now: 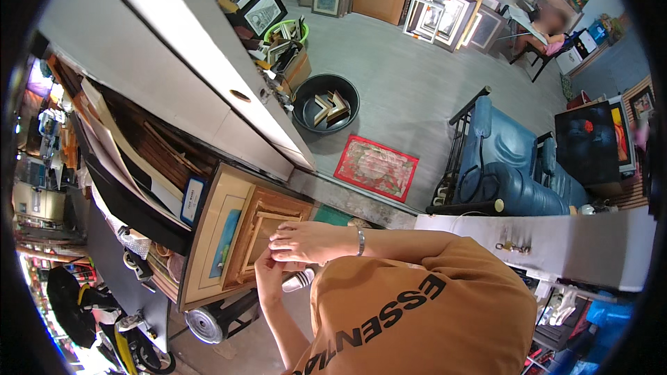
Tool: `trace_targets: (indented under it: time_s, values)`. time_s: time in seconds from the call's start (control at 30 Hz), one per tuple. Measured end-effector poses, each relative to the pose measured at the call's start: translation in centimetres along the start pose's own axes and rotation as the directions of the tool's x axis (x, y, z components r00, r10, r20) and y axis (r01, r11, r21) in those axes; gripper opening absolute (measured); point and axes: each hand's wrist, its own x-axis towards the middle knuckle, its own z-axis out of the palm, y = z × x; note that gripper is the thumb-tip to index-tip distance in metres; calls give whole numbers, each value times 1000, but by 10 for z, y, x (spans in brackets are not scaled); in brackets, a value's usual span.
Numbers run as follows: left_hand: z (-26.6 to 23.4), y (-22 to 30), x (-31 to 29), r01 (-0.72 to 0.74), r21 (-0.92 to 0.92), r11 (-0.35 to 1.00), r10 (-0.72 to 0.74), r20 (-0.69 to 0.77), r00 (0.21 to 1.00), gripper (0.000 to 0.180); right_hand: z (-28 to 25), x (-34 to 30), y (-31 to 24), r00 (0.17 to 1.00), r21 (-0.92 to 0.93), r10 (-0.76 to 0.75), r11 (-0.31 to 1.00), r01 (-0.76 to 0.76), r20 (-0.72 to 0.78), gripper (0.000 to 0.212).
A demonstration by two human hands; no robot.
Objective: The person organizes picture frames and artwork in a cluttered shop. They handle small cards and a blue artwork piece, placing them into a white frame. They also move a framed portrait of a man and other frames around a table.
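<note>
My left hand [268, 274] and my right hand [300, 242] meet in front of a brown wooden frame [283, 201]. Both sets of fingers are curled inward and close together. Whatever lies between them is hidden, and I cannot tell whether they touch the frame. A metal bracelet [361, 242] circles my right wrist. Behind the wooden frame leans a larger light-brown framed board [224, 186], with a blue picture [221, 242] partly showing.
Boards and mouldings [132, 160] lean on the left beside a dark table [114, 264]. Ahead, a black tub [300, 114] holds frame corners near a red-edged mat [377, 168]. A blue armchair [507, 142] stands right. Far off, a person [549, 35] sits.
</note>
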Motion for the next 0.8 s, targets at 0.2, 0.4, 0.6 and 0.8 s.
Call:
trace_targets:
  time_s: [0.2,0.4,0.6,0.8]
  values:
    - [51,-34,11,182,-353,918,-181,37,983,20,0,-65,33,997,45,19,999,-15,-81,36]
    - [89,-33,19,231,-300,926,-231,37,972,21,-8,-98,53,985,39,-8,999,14,-170,40]
    - [105,-6,45,139,-190,972,-148,-38,988,25,-10,-98,59,967,-13,167,985,-173,-192,50]
    - [135,18,95,96,-65,993,-90,84,992,33,-17,-116,59,848,36,460,883,-468,-262,57]
